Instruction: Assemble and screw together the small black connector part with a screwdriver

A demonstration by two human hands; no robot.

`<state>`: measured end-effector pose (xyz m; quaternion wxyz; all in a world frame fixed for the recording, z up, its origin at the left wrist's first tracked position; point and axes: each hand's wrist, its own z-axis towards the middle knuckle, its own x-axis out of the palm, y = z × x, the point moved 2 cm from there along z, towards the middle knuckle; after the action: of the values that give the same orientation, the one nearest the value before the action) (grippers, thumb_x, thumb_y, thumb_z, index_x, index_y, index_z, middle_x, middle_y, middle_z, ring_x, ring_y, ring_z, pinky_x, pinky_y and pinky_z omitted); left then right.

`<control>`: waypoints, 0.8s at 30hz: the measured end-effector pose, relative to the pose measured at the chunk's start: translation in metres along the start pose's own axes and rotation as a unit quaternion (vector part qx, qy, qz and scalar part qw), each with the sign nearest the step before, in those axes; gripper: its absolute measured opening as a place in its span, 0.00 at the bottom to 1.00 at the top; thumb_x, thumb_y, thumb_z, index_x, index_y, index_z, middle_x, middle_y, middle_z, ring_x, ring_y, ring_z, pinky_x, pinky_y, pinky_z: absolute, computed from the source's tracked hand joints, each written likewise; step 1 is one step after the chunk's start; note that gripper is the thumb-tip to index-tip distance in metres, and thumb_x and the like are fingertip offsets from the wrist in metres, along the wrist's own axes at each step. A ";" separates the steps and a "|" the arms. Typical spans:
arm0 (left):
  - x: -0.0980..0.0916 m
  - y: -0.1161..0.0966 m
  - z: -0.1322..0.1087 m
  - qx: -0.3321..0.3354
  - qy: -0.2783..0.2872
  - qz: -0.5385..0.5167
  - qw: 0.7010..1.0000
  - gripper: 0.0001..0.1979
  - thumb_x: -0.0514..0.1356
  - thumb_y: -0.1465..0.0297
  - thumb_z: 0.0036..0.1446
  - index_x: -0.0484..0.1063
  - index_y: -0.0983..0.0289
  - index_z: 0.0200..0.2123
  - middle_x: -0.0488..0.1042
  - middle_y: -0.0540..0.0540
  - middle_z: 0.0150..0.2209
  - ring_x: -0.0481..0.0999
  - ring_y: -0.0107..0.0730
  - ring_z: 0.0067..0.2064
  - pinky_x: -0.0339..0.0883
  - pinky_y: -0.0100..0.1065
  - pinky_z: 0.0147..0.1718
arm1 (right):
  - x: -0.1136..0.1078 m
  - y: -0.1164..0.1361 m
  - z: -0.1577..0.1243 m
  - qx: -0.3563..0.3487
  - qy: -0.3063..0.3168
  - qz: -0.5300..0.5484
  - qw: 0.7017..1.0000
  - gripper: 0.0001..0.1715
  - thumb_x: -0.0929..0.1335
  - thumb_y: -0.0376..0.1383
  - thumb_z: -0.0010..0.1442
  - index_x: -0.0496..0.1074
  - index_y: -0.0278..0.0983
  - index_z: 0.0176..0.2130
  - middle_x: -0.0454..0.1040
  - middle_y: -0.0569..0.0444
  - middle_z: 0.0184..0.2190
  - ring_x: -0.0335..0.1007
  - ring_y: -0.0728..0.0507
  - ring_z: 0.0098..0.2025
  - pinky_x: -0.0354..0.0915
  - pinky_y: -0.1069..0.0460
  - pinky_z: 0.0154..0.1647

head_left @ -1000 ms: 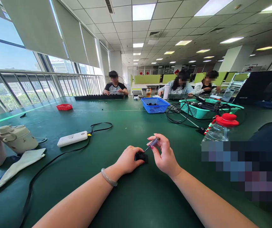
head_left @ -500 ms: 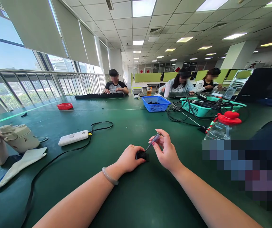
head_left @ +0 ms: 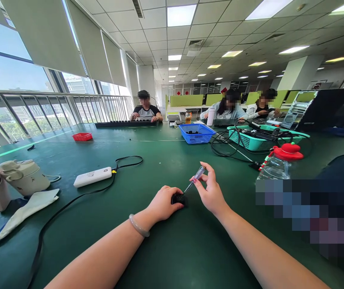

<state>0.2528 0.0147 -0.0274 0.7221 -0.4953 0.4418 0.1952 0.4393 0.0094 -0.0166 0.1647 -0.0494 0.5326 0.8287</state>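
My left hand [head_left: 165, 204] is closed around a small black block-shaped part [head_left: 179, 199] on the green tabletop [head_left: 160, 249], thumb and fingers on either side of it. Its exact kind is too small to make out. Between the thumb and fingers of my right hand [head_left: 210, 190] is a screwdriver [head_left: 198, 174] with a clear handle and a thin metal shaft. The screwdriver leans to the right, and its tip meets the top of the black part.
A white power bank [head_left: 93, 177] with a black cable lies left. Farther back are a red tray [head_left: 82, 137], a blue basket [head_left: 197, 137] and a teal basket [head_left: 251, 141] of cables. A red-lidded bottle [head_left: 280, 162] stands right. Several people sit around the table.
The screwdriver and my right-hand fingers have shifted slightly, the handle tilting a little more to the right. My left hand keeps its hold on the black part.
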 end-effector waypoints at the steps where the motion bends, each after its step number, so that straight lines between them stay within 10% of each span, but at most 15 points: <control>1: 0.000 0.000 0.000 -0.001 0.000 -0.001 1.000 0.19 0.67 0.66 0.51 0.75 0.59 0.48 0.77 0.55 0.45 0.71 0.43 0.52 0.66 0.42 0.54 | 0.001 -0.002 0.001 0.001 -0.003 0.002 1.000 0.35 0.66 0.43 0.61 0.54 0.44 0.63 0.80 0.51 0.37 0.77 0.39 0.40 0.67 0.43 0.48; 24: -0.003 -0.001 0.001 -0.016 -0.002 -0.010 1.000 0.20 0.67 0.66 0.49 0.77 0.56 0.48 0.76 0.55 0.45 0.72 0.44 0.51 0.67 0.42 0.54 | 0.003 -0.045 0.016 0.168 -0.049 0.144 0.974 0.36 0.76 0.48 0.44 0.60 0.42 0.48 0.76 0.62 0.24 0.74 0.44 0.27 0.68 0.45 0.39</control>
<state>0.2522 0.0157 -0.0245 0.7168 -0.5111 0.4320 0.1960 0.4532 0.0419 -0.0497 0.0754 0.0966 0.6568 0.7440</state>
